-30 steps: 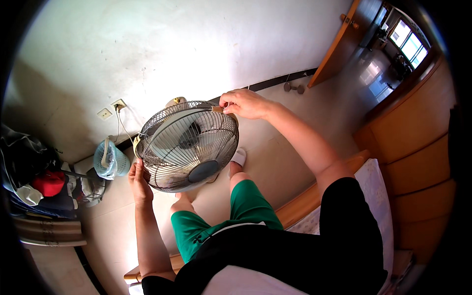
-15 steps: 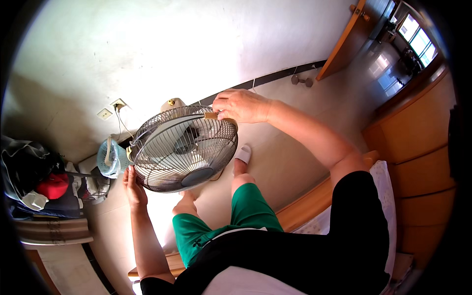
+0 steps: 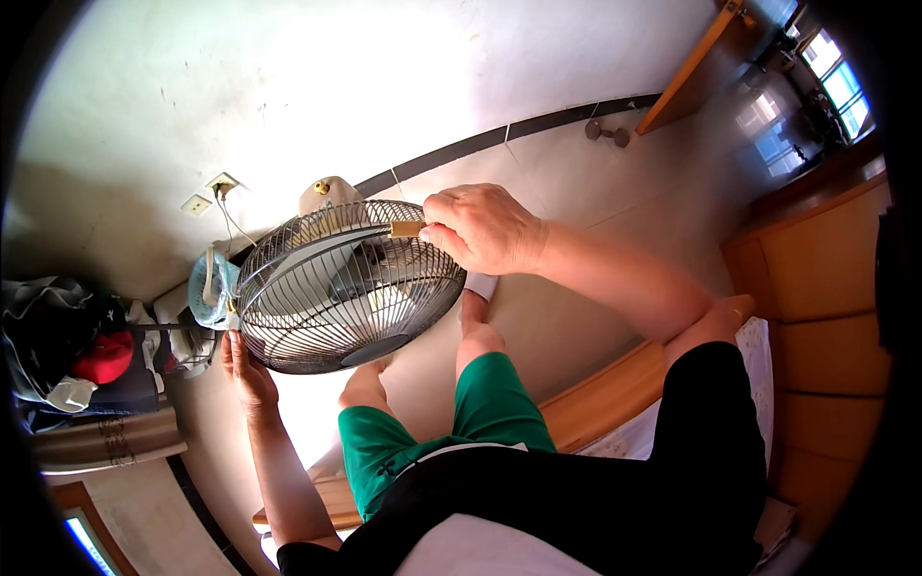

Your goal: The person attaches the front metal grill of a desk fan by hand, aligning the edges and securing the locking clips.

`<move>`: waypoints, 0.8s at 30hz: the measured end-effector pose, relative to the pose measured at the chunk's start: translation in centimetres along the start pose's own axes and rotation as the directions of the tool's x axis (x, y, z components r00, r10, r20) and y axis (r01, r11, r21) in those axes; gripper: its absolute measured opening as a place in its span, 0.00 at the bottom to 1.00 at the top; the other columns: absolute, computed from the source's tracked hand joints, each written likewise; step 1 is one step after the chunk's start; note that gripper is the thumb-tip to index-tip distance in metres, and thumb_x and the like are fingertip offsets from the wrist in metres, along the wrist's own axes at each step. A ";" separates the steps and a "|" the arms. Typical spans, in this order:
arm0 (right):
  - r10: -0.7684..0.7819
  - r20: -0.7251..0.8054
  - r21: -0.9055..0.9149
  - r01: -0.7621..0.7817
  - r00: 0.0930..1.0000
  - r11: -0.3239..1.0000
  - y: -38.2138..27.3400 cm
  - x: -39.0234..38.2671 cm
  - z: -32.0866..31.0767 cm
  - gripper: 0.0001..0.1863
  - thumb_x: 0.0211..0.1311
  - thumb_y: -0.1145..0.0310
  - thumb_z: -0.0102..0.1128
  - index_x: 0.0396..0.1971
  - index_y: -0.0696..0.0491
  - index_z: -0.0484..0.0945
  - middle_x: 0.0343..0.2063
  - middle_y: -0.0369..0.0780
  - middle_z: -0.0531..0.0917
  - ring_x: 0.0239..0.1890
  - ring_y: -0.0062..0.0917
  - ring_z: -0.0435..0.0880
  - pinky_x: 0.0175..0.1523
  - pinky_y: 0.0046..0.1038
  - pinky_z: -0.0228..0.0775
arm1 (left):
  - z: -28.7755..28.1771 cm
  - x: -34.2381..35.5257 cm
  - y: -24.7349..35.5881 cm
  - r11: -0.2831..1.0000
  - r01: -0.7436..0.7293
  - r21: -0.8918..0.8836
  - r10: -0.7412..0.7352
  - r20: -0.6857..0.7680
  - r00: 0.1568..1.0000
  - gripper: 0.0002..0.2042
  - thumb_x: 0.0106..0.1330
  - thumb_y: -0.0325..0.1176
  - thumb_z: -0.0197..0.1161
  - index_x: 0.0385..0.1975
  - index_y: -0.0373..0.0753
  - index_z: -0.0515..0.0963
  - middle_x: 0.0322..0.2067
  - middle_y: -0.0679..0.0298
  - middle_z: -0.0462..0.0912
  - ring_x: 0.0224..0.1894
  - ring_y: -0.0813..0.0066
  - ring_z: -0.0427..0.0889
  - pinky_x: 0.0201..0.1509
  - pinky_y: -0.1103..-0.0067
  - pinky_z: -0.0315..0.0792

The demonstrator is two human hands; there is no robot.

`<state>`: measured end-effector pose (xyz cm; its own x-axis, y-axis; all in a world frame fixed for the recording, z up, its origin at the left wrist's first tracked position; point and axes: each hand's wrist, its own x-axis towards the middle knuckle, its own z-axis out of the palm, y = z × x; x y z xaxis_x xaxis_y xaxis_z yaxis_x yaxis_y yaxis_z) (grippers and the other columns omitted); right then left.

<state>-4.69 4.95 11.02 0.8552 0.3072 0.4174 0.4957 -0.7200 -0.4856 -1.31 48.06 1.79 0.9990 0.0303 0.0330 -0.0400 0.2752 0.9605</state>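
Observation:
In front of my legs stands an electric fan, its round wire guard (image 3: 317,317) tilted up toward me. Blades and a dark hub show through the wires. My right hand (image 3: 488,228) grips the guard's upper right rim, thumb and fingers closed beside a tan clip (image 3: 406,229). At the lower left rim my left hand (image 3: 252,379) holds the guard's edge, its fingertips just under a pale clip (image 3: 231,322). The guard partly hides the left fingers. Behind the guard the beige motor housing (image 3: 329,192) rises near the wall.
A blue-lined bin (image 3: 209,293) stands left of the fan. Cables hang from a wall socket (image 3: 223,182). Clothes and a red item (image 3: 104,358) are piled at the left. A dumbbell (image 3: 607,133) lies near the wooden door (image 3: 687,72). Wooden furniture (image 3: 826,336) lines the right.
The guard has shifted slightly left, together with both hands. My right hand has turned and come lower over the rim, its thumb now at the tan clip.

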 end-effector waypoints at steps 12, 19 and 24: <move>0.103 0.031 -0.079 -0.101 0.994 0.992 -2.1 0.0 -0.4 0.12 0.67 0.64 0.54 0.28 0.58 0.71 0.25 0.47 0.79 0.31 0.46 0.79 0.37 0.44 0.70 | 3.4 -1.0 2.0 0.993 -0.083 0.081 0.092 -0.121 0.988 0.16 0.72 0.40 0.60 0.21 0.47 0.66 0.19 0.79 0.61 0.24 0.89 0.54 0.30 0.84 0.48; 0.686 0.257 0.591 -0.673 0.680 0.445 -2.1 1.0 0.6 0.10 0.61 0.68 0.54 0.23 0.57 0.71 0.16 0.34 0.72 0.16 0.18 0.67 0.21 0.24 0.57 | 3.8 -1.8 1.3 0.986 -0.157 0.050 0.160 -0.071 0.985 0.13 0.70 0.34 0.64 0.24 0.43 0.68 0.22 0.77 0.66 0.26 0.88 0.59 0.32 0.85 0.54; 0.785 0.553 0.621 -0.766 0.279 -0.166 -2.8 2.6 -0.9 0.09 0.62 0.68 0.53 0.22 0.53 0.70 0.17 0.31 0.69 0.13 0.14 0.59 0.15 0.18 0.48 | 4.1 -1.8 0.3 0.986 -0.169 -0.001 0.168 -0.068 0.983 0.13 0.68 0.33 0.66 0.24 0.42 0.69 0.23 0.75 0.70 0.27 0.87 0.61 0.33 0.86 0.57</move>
<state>-3.99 7.19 14.17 0.7113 -0.1353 -0.6898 -0.6431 0.2710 -0.7163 -3.03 44.16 3.17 0.9743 0.1417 0.1752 -0.2081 0.2673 0.9409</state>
